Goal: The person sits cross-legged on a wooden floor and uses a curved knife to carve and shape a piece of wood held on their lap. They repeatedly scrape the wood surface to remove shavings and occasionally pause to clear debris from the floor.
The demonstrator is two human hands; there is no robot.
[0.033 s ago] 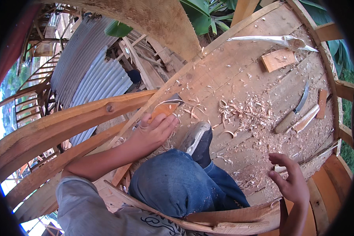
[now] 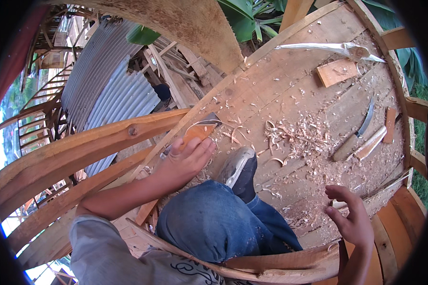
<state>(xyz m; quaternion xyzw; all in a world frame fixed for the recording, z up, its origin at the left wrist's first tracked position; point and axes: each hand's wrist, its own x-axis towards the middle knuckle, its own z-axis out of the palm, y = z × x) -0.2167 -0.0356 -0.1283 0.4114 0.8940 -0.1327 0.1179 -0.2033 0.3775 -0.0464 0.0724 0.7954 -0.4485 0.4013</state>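
Pale wood makes up the deck (image 2: 280,95), which spreads from twelve to five o'clock. A grey corrugated sheet (image 2: 121,95) lies at ten, and a thick rail (image 2: 81,152) curves in from nine. Blue jeans (image 2: 199,223) fill six o'clock. A white spike (image 2: 318,46) lies between one and two, near the deck's far edge. A shoe (image 2: 238,166) points up just right of the middle. The left hand (image 2: 190,159), at eight and close to the centre, has its fingers bent over an orange tool (image 2: 198,132), gripping it by the deck's left edge; the tool's dark end points toward twelve. At four, the right hand (image 2: 349,216) holds nothing, thumb and fingers parted and curved. A wood block (image 2: 336,72) sits at two. A knife (image 2: 364,123) lies at three, just beside a stick (image 2: 371,142). Curled shavings (image 2: 299,137) lie left of the knife.
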